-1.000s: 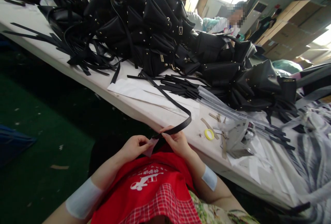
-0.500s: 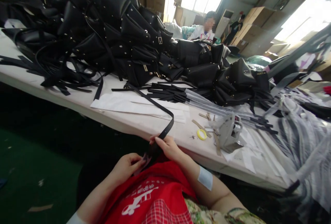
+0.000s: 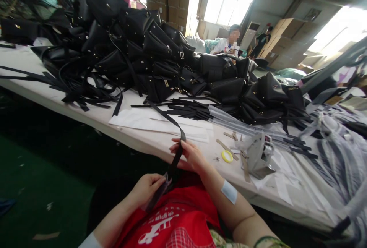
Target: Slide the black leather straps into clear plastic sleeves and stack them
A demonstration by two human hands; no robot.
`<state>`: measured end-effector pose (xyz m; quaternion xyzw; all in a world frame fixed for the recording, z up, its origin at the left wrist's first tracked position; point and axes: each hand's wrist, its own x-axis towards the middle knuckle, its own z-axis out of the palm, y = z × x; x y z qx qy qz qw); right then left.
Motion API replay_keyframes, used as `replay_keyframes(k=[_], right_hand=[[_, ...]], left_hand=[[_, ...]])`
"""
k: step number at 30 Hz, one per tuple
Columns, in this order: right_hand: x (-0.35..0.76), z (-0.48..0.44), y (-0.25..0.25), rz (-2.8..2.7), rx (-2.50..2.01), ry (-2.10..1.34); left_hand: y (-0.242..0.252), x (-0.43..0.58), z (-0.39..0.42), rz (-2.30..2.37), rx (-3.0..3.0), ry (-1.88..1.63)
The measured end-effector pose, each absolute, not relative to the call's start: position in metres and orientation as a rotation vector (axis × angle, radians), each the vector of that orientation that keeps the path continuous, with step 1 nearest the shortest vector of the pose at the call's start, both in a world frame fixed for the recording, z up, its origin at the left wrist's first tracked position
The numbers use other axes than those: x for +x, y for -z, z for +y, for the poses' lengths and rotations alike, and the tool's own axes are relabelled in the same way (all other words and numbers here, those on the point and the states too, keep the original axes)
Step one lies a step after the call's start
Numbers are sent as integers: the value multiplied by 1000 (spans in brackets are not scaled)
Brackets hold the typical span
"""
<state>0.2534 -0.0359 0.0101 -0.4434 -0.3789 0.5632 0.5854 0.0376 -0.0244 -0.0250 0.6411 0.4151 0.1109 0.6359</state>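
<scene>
A long black bag strap (image 3: 169, 117) runs from the table down to my lap. My right hand (image 3: 193, 155) grips it near the table's front edge, thumb on top and fingers beneath. Lower down, my left hand (image 3: 146, 187) pinches the strap's near part together with a crumpled clear plastic sleeve (image 3: 157, 195). How far the sleeve reaches along the strap is hard to make out. Several other black straps (image 3: 189, 110) lie on the table beyond my hands, some inside long clear plastic sleeves (image 3: 229, 117).
Black handbags (image 3: 160, 45) are heaped along the back of the white-covered table (image 3: 137, 141). To the right stand a grey tape dispenser (image 3: 259, 158) and a yellow tape roll (image 3: 227, 156). Plastic-wrapped straps (image 3: 335, 156) hang at far right. A person (image 3: 229, 45) sits beyond the heap.
My right hand has moved up and away from my left, which stays pinched low, and more of the strap shows between them. The view has tilted slightly upward.
</scene>
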Motion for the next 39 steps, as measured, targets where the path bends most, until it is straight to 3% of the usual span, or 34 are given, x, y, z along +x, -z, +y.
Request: replay_keyframes(k=[3,9,15,22,30,39], right_hand=[[255,-31,-20,-867,-1054,-1155],[228,-32,-23,-974,-949,-1522],[262,-9,-73,-773,-976,-1137],[248,-12,-79,-1132,-1092,-1213],[289,14,-147,-968,-1001,-1039],[266,2,-154,-1384,-1122,-1122]], left_hand=[[18,39,-22,974,1511,-284],[-24,51,-11,941,1552,-684],[-13,56,-18,845,1531,-422],[-48,67,-4,887,1632,-761],[-24,75,-5,775,1684,-591],[-101,86,23,740,1629,-859]])
